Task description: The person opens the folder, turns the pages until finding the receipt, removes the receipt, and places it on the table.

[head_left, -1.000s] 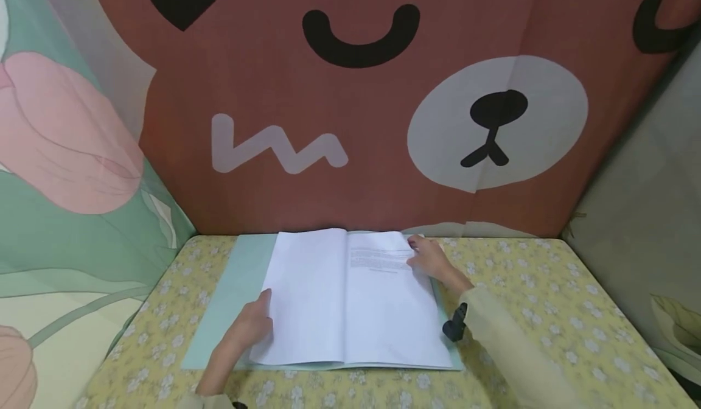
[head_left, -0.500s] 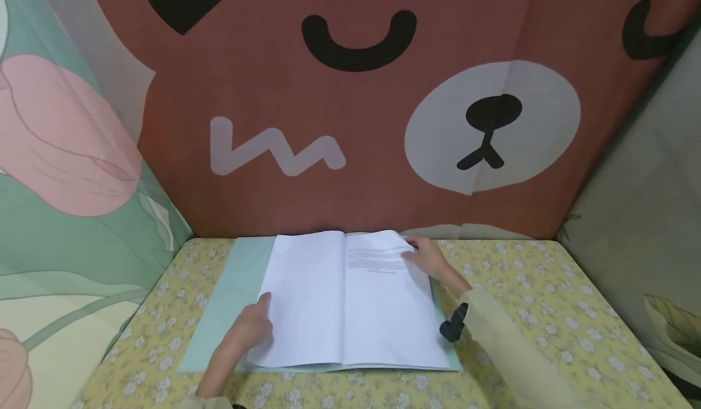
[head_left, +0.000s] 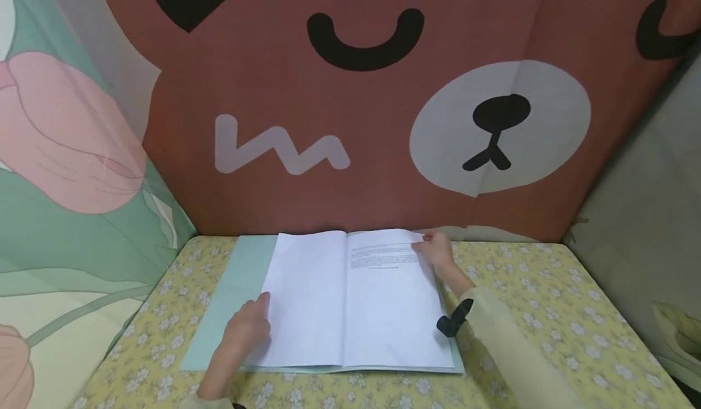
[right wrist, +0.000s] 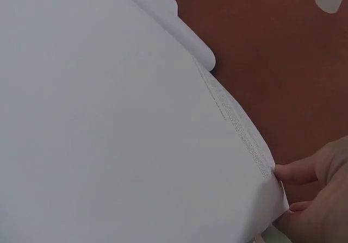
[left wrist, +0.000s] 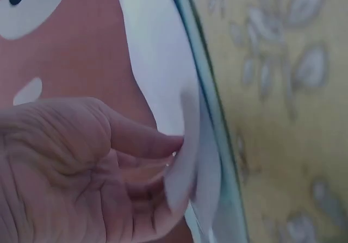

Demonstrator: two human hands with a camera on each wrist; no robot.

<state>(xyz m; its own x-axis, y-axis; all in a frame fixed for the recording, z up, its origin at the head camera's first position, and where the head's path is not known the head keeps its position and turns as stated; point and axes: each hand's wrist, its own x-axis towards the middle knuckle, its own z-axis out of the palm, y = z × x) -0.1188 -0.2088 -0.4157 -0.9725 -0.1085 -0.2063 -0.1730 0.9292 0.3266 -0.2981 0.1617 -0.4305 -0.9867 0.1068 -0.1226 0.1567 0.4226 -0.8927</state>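
A document of white pages with a pale green cover [head_left: 254, 260] lies spread flat, its fold running down the middle. The left page [head_left: 303, 302] is blank; the right page [head_left: 397, 318] carries a short block of small print near its top. At the left page's outer edge my left hand [head_left: 246, 328] pinches the paper, thumb on top and fingers beneath, as the left wrist view shows with the curled page edge [left wrist: 187, 156]. My right hand [head_left: 440, 255] holds the top right corner of the right page between thumb and fingers; in the right wrist view this sheet [right wrist: 136, 123] fills most of the picture.
The document rests on a table with a yellow floral cloth [head_left: 520, 311]. Right behind it stands a brown curtain [head_left: 378, 196] with a bear print, and a green floral curtain [head_left: 87, 244] hangs at the left. A black wrist strap [head_left: 456, 319] overlaps the right page's edge.
My right hand has shifted slightly right and away from me, and the page's top right corner, bent inward before, now reaches further out. The left hand stays at the left page's edge.
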